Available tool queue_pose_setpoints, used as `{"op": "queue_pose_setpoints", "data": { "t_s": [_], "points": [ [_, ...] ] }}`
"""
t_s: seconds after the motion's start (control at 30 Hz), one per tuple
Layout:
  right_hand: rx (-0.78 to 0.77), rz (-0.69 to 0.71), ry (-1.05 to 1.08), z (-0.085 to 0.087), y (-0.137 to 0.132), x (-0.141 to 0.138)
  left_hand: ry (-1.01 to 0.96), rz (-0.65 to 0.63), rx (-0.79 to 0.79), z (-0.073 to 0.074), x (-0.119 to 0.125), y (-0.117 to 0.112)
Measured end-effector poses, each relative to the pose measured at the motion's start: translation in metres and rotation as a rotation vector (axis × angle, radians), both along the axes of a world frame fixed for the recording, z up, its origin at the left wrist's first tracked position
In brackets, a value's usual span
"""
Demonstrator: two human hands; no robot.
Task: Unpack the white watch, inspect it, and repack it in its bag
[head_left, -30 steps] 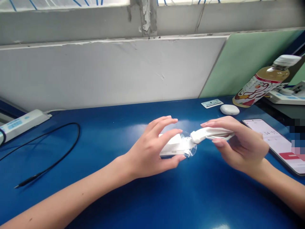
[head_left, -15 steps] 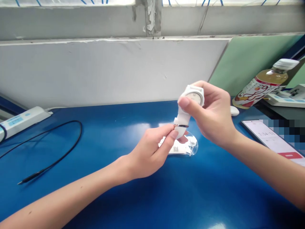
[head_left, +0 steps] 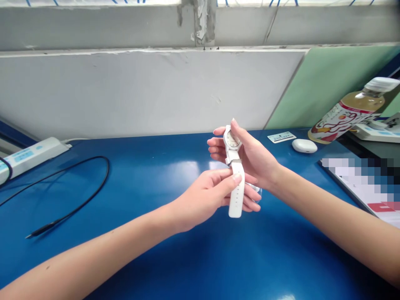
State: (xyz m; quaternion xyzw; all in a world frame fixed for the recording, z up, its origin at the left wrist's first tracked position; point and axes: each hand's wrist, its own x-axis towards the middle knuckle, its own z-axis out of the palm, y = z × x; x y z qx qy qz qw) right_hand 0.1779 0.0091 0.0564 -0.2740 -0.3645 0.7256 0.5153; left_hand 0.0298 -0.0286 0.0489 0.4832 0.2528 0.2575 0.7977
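Note:
A white wristwatch (head_left: 236, 193) with a round pale dial is held up between both hands above the blue table. My left hand (head_left: 215, 189) pinches its strap, thumb on top and fingers beneath; the holed strap end hangs down past the thumb. Around the watch case curls my right hand (head_left: 254, 156), its thumb along the dial's right edge and its fingers behind, showing on the left. Below the hands, a clear and white item (head_left: 254, 187) lies on the table, mostly hidden by my fingers.
On the left are a white power strip (head_left: 29, 156) and a black cable (head_left: 108, 168). To the right lie a small card (head_left: 281, 137), a white earbud case (head_left: 304, 146), a phone (head_left: 346, 187) and a drink bottle (head_left: 346, 110). A wall panel (head_left: 140, 91) closes off the back.
The watch has come down and turned, and its holed strap end now hangs toward me. My right hand has moved left and lower, uncovering the card and earbud case.

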Motion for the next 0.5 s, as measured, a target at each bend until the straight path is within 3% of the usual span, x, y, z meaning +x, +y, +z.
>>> {"op": "queue_pose_setpoints", "data": {
  "t_s": [0.27, 0.5],
  "points": [
    [-0.08, 0.244, 0.079, -0.0006, -0.0028, 0.0042, -0.002, 0.028, -0.063, -0.0004, 0.0031, -0.0012],
    [-0.1, 0.255, 0.087, 0.0002, -0.0029, 0.0049, -0.01, -0.026, -0.171, -0.004, 0.0021, 0.0003]
  ]
}}
